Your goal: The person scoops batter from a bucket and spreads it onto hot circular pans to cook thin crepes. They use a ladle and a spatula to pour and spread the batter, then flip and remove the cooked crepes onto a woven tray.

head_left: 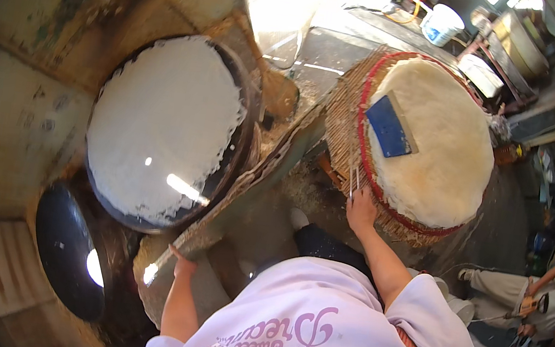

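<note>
My left hand (182, 264) rests at the near edge of the stove counter (250, 162), its index finger stretched out and nothing visible in it. Left of the counter, a round dark griddle (244, 147) carries a thin white sheet of batter (163, 120) with a ragged rim. My right hand (361, 211) is closed around a pair of thin pale sticks (355, 179) beside the woven straw mat (345, 115). On that mat lies a thick round stack of pale flatbread sheets (450, 149), bordered by a red band. A blue-bladed scraper (392, 127) lies flat on the stack.
A second dark round pan (69, 250) sits at the lower left, near a stained wall (26, 129). A white bucket (443, 26) and a barrel-shaped machine (518, 48) stand at the far right. Another person (545, 303) works at the right edge near pale containers.
</note>
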